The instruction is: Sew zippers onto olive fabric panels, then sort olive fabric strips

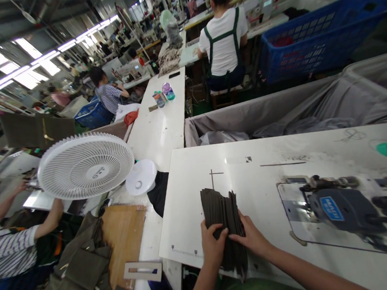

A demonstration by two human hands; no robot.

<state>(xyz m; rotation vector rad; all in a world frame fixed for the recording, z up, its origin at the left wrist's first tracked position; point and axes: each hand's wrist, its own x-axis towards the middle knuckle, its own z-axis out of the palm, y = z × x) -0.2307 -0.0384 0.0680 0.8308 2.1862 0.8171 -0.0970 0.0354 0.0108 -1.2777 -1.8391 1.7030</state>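
Stack of dark fabric pcs (221, 210) rests on white worktop (187, 208), near its front edge, btwn both hands of the person. L hand (214, 247) grips the left side, w/ thumb and finger bent over the pcs; R hand (252, 240) grips the right side, its thumb pointing toward L hand. On the right, well apart from the stack, is sewing machine (350, 210) w/ blue label (331, 208). On the left are white fan (80, 166), wooden board (124, 230) & co-worker in striped shirt (14, 248), partly cut by view edge
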